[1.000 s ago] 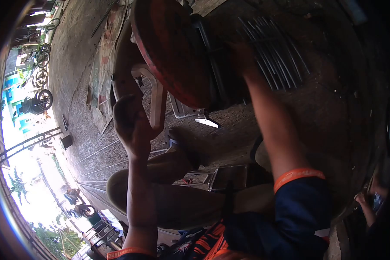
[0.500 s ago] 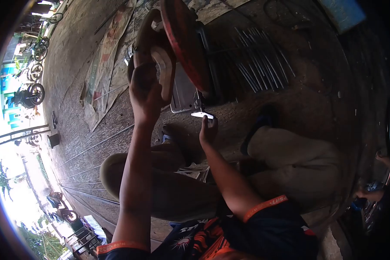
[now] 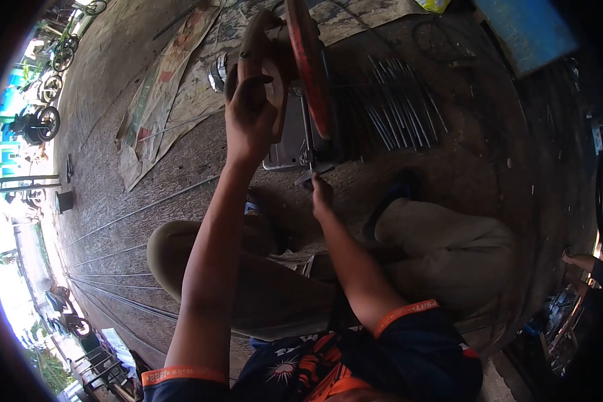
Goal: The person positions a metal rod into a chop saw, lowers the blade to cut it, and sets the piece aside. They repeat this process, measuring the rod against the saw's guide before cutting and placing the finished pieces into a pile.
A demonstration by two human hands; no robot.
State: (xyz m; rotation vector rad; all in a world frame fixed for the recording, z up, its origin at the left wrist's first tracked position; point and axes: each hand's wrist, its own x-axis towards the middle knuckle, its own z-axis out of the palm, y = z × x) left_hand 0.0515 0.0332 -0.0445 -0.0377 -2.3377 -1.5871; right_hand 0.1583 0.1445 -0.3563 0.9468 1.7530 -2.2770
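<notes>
1. Up goes the left hand (image 3: 250,117) since half a second ago, now wrapped shut around the pale handle (image 3: 266,74) of the cut-off saw (image 3: 295,127), which has swung closer to edge-on; the right hand (image 3: 320,191) has reached farther in, up to the saw's base.

2. Head view, the saw: its red blade guard (image 3: 309,67) stands nearly upright at the far middle of the scene, the grey metal base below it, resting on the ground.

3. Right hand: fingertips pressed together at a small bright metal piece (image 3: 313,175) by the near edge of the base. Whether they truly pinch it, I cannot tell; the fingers hide the contact.

4. Surface: rough, dark, gritty ground (image 3: 449,167). To the right of the saw, a fan of cut steel rods (image 3: 395,107) lies flat. Left of it, a worn, stained sheet (image 3: 167,100) is spread out, and long thin rods (image 3: 127,214) run across the ground toward the near left.

5. Room: open to daylight on the left, motorbikes (image 3: 40,124) parked out there. A blue board (image 3: 526,30) sits at the far right.

6. Hard to make out: the right edge is black shadow, and another person's hand (image 3: 573,258) barely shows there. The person's knees (image 3: 181,248) block the ground beneath.
</notes>
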